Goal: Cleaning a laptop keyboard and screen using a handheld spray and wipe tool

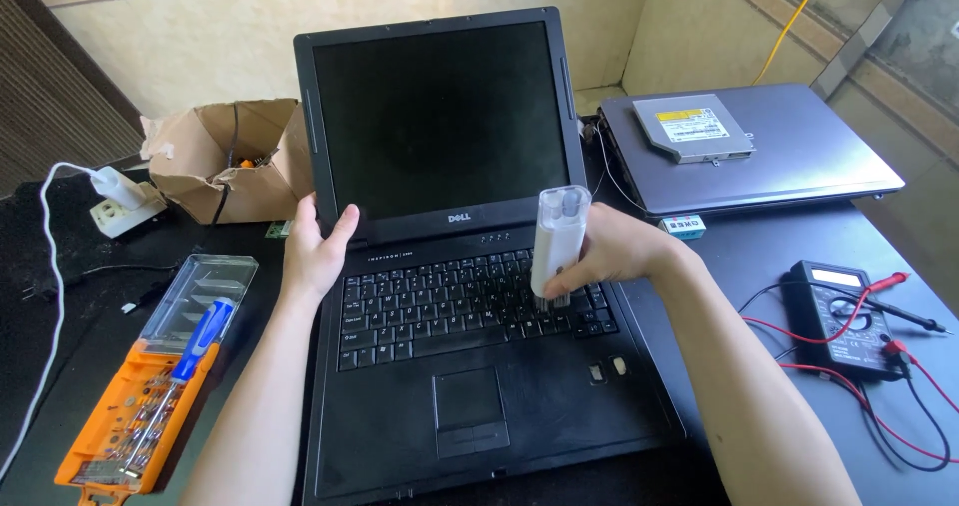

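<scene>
So the white cleaning brush (555, 241) is standing nearly upright on the black laptop (455, 296), bristle end down on the right part of the keyboard (470, 301), clear cap end pointing up in front of the dark screen (440, 116). The right hand (614, 251) has its fingers wrapped and pinching around the lower half of the brush, coming in from the laptop's right side. The left hand (318, 251) sits at the laptop's left edge right by the hinge, fingers pressed together along the side of the lid, thumb sticking up against the screen bezel.

The laptop is open in the middle of a black counter (759, 256). Left of it there's an orange screwdriver bit set (150, 386) with a clear lid flipped open and a blue-handled screwdriver (200, 341) lying across it. Behind that, left of the screen, a torn cardboard box (230, 156), and further left a white power socket with a plug and cable (120, 201). Right of the laptop, toward the back, a second grey laptop (769, 151) lies closed with an optical drive (692, 126) on top. Right of the keyboard area is a black multimeter (839, 316) with red and black probe leads.
</scene>
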